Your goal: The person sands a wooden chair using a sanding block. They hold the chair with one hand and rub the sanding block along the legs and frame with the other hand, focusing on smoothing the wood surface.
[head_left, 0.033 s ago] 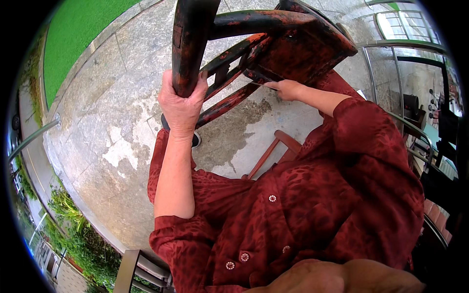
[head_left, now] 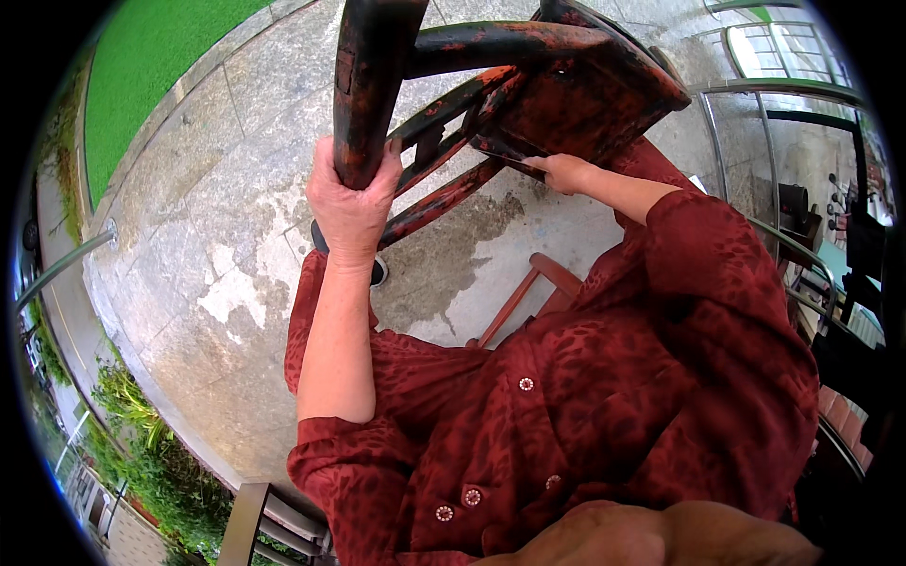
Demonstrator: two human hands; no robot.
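A worn wooden chair [head_left: 590,104], black paint over red, is tipped over in front of me. My left hand [head_left: 351,193] is closed around the end of its thick post [head_left: 363,104]. My right hand [head_left: 563,174] is pinched on a thin blade-like tool [head_left: 511,160], whose exact kind I cannot make out. The tool lies against the dark rail at the seat's near edge. Beneath the seat, black and red patches cover the panel. Curved slats [head_left: 444,200] run between the post and the seat.
A small reddish wooden stool [head_left: 552,278] shows between my legs. Stained grey paving [head_left: 226,311] surrounds me. Metal railings [head_left: 755,87] stand at the right, and a metal rail [head_left: 66,264] is at the left. Green turf [head_left: 170,66] lies far left; a slatted bench [head_left: 247,524] is at lower left.
My right hand has shifted slightly right with the thin tool, which now lies closer along the chair's rail. My left hand and the chair have barely moved.
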